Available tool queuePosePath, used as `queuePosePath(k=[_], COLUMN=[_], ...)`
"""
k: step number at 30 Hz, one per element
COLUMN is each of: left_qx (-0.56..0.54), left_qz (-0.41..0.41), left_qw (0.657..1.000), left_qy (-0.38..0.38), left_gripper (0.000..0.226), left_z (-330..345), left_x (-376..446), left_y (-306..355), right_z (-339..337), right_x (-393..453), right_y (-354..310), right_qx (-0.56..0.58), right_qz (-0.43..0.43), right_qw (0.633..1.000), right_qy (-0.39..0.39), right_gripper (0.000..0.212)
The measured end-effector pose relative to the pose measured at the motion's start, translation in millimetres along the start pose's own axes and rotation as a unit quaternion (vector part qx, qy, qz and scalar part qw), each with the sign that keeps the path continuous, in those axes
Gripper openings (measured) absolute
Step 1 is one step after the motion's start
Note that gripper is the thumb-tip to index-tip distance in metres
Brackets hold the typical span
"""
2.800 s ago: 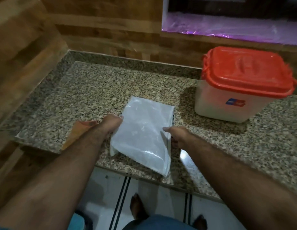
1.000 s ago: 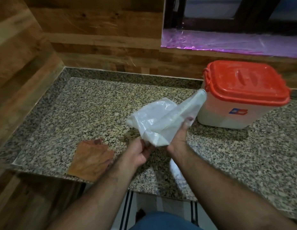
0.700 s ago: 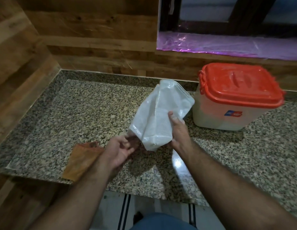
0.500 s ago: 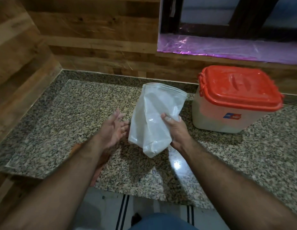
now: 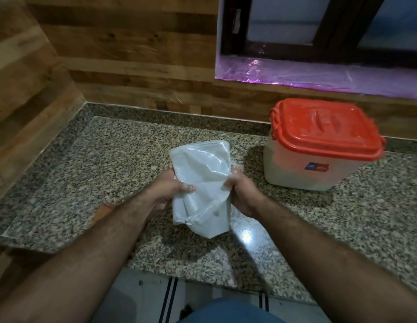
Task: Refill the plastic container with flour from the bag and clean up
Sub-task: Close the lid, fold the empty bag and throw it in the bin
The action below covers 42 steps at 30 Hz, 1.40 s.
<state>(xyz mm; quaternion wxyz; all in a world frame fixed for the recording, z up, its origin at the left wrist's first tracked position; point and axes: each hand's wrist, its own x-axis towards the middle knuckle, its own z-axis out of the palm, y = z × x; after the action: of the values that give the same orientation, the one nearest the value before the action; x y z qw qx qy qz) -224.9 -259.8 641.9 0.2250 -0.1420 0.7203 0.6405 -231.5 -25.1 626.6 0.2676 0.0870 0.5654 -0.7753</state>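
Over the granite counter [image 5: 109, 159], left hand [image 5: 172, 190] and right hand [image 5: 240, 194] clutch the bag [image 5: 200, 183]

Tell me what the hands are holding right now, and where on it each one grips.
Both hold the crumpled white plastic bag above the counter: the left hand grips its left side, the right hand its right side, around mid-height.

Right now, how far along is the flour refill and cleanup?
Refill looks done: the plastic container sits on the counter with its red lid on. In hand: left hand and right hand grip the limp, seemingly empty bag, apparently folding it. Left: dispose of the bag.
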Motion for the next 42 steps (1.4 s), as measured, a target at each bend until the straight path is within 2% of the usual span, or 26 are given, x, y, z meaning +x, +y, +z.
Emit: queuePosePath(k=[3,7,9,13,15,19,21,22,24,26,27,29,31,32,35,37,39,40,42], left_qx=[0.006,0.040,0.068,-0.007,-0.027,-0.076,-0.063,-0.054,-0.018,0.058,0.094,0.145,0.152,0.137,0.031,-0.096,-0.230,-0.265,-0.277], left_qz=[-0.030,-0.041,-0.042,0.044,0.083,0.106,0.127,0.138,0.166,0.205,0.227,0.261,0.289,0.290,0.250,0.190,0.130,0.111,0.093], left_qw=[0.999,0.995,0.993,0.997,0.994,0.991,0.989,0.988,0.985,0.977,0.969,0.954,0.945,0.947,0.966,0.973,0.962,0.955,0.951], left_qy=[-0.037,-0.077,-0.089,-0.064,-0.063,-0.004,0.030,0.037,0.045,0.027,0.014,-0.004,-0.016,-0.007,0.059,0.088,0.073,0.070,0.102], left_gripper=[0.047,0.045,0.052,0.022,0.014,0.039,0.062,0.066,0.052,0.025,0.020,0.024,0.036,0.036,0.025,0.037,0.057,0.064,0.056], left_z=[-10.3,-24.0,-34.6,-17.0,-5.4,-2.6,-3.5,-3.4,-8.1,-11.5,-12.6,-13.0,-14.2,-13.4,-13.9,-18.2,-21.6,-19.2,-7.7], left_x=[-10.7,-18.6,-9.2,-25.3,-32.1,-25.0,-20.5,-21.3,-20.1,-24.6,-27.0,-34.0,-37.8,-41.6,-53.8,-69.3,-91.6,-107.2,-140.9], left_y=[1.2,-11.3,-26.1,-18.4,-14.1,-17.0,-21.2,-21.1,-21.3,-14.7,-12.2,-4.5,-1.9,-2.2,-18.0,-35.7,-52.5,-59.0,-68.9], right_z=[-16.1,-26.3,-24.3,-16.5,-13.4,-18.5,-22.1,-21.5,-18.9,-15.4,-15.7,-15.2,-13.9,-12.9,-7.8,0.8,9.6,13.7,24.0], right_x=[-3.8,-8.8,-10.0,-9.8,-10.7,-13.4,-13.4,-13.8,-13.3,-12.8,-13.0,-14.5,-17.0,-19.4,-24.8,-26.9,-29.6,-31.6,-37.1], right_y=[-5.2,-2.9,2.7,7.4,7.3,1.6,-4.6,-8.3,-13.7,-16.1,-15.7,-14.4,-8.9,-5.6,-1.3,0.8,2.6,5.2,12.7], right_qx=[0.009,-0.003,0.016,0.048,0.065,0.180,0.157,0.117,0.041,0.003,-0.014,-0.063,-0.089,-0.078,-0.047,-0.055,-0.077,-0.097,-0.148], right_qz=[0.067,0.085,0.085,0.087,0.094,0.123,0.173,0.205,0.265,0.309,0.324,0.327,0.301,0.288,0.251,0.226,0.213,0.206,0.196], right_qw=[0.996,0.991,0.992,0.995,0.993,0.976,0.971,0.967,0.950,0.938,0.935,0.933,0.939,0.944,0.955,0.959,0.960,0.960,0.953], right_qy=[-0.065,-0.106,-0.093,-0.015,-0.010,-0.024,-0.055,-0.096,-0.160,-0.159,-0.147,-0.135,-0.139,-0.139,-0.151,-0.163,-0.165,-0.164,-0.175], right_gripper=[0.066,0.073,0.074,0.056,0.049,0.046,0.062,0.079,0.110,0.119,0.116,0.092,0.067,0.068,0.078,0.061,0.043,0.041,0.040])
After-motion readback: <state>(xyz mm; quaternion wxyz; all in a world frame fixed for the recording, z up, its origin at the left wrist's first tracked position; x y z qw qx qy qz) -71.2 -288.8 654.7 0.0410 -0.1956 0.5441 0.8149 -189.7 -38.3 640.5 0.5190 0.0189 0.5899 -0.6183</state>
